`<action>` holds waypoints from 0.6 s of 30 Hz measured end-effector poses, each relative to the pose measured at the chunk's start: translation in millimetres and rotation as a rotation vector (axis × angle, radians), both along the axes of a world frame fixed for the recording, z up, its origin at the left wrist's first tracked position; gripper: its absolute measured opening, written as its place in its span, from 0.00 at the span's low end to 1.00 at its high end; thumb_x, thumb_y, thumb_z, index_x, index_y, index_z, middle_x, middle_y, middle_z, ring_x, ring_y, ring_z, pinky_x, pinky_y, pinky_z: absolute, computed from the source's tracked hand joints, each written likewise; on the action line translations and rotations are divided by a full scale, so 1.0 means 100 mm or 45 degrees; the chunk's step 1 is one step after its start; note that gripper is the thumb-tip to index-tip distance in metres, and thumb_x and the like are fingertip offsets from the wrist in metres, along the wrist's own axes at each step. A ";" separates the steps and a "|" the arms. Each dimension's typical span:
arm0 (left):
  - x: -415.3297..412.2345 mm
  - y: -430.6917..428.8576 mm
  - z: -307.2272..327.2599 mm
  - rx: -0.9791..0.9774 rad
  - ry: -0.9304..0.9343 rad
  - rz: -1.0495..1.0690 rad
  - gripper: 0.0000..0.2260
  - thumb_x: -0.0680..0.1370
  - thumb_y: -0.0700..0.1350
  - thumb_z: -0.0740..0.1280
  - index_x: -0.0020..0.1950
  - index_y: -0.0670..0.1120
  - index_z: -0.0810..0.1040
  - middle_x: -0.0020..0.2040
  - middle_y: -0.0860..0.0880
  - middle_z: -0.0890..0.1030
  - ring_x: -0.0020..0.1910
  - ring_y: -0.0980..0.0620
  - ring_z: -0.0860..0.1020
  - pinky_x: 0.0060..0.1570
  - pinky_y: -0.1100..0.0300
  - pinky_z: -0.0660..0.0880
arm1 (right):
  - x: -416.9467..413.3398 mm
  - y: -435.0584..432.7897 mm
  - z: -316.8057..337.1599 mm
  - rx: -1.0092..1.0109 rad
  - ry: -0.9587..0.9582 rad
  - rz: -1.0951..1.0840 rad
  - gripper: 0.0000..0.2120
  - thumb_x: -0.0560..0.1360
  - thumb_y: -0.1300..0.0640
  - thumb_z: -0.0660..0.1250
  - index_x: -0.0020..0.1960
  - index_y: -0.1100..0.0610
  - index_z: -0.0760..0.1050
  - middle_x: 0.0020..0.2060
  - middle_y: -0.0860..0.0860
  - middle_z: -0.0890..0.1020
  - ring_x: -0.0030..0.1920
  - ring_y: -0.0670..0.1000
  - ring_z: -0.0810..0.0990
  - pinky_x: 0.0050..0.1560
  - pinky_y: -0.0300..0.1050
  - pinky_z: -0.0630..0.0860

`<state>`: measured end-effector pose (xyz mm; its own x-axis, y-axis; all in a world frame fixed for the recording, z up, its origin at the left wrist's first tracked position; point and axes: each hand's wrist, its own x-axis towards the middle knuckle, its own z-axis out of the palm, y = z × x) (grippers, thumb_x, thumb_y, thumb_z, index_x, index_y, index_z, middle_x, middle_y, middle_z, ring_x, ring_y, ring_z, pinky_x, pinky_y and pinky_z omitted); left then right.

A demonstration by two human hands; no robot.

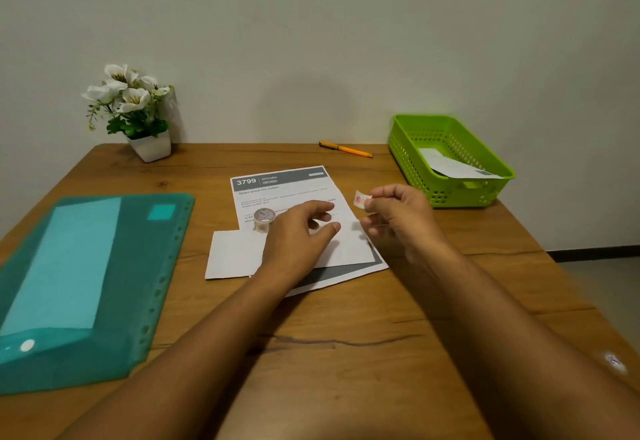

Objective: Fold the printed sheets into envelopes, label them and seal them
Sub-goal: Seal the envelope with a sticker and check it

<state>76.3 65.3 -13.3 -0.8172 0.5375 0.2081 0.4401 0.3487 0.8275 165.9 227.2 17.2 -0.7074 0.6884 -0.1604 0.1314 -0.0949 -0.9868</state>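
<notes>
Wooden table (346,353): printed sheet (277,190) at centre is partly covered by folded paper (235,252) and left hand (298,232) (fingers loosely spread, resting on it). Small label (360,200) is pinched by right hand (398,218). Tape roll (264,220) just beside left hand; green basket (460,194) and pen (346,149) behind, teal folder (86,284) left.

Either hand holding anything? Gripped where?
The right hand pinches a small label by one end, thumb against fingers. The left hand holds nothing, loosely curled over the printed sheet.

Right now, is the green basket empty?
No. A folded white paper lies inside the green basket.
</notes>
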 end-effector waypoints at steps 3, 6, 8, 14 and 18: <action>-0.07 0.10 -0.04 -0.253 0.339 -0.045 0.14 0.79 0.52 0.72 0.64 0.55 0.82 0.63 0.55 0.82 0.64 0.54 0.75 0.61 0.52 0.75 | -0.02 0.19 -0.02 0.042 -0.131 -0.006 0.08 0.77 0.67 0.71 0.55 0.60 0.79 0.47 0.60 0.86 0.36 0.52 0.85 0.32 0.45 0.81; -0.15 0.17 -0.14 -0.413 0.439 -0.095 0.16 0.79 0.54 0.71 0.66 0.55 0.80 0.66 0.53 0.80 0.67 0.50 0.72 0.64 0.50 0.72 | -0.05 0.21 -0.11 0.106 -0.248 0.032 0.07 0.78 0.67 0.71 0.54 0.60 0.78 0.45 0.61 0.86 0.36 0.53 0.85 0.34 0.46 0.81; -0.16 0.17 -0.23 -0.428 0.442 -0.095 0.18 0.78 0.56 0.70 0.68 0.54 0.79 0.66 0.52 0.80 0.67 0.49 0.72 0.65 0.48 0.71 | -0.08 0.17 -0.19 0.196 -0.328 0.065 0.06 0.77 0.65 0.71 0.53 0.58 0.79 0.42 0.60 0.87 0.37 0.54 0.85 0.36 0.48 0.81; -0.17 0.18 -0.29 -0.393 0.440 -0.095 0.19 0.79 0.54 0.69 0.69 0.52 0.78 0.65 0.52 0.80 0.66 0.49 0.71 0.65 0.48 0.71 | -0.27 0.06 -0.29 0.447 -0.407 0.111 0.07 0.74 0.58 0.77 0.49 0.53 0.80 0.42 0.52 0.85 0.42 0.51 0.84 0.40 0.49 0.82; -0.19 0.16 -0.30 -0.383 0.444 -0.109 0.18 0.79 0.49 0.68 0.69 0.51 0.77 0.65 0.51 0.80 0.65 0.48 0.72 0.65 0.47 0.71 | -0.37 0.03 -0.31 0.553 -0.504 0.106 0.07 0.72 0.58 0.77 0.45 0.50 0.80 0.40 0.51 0.86 0.44 0.54 0.86 0.50 0.60 0.85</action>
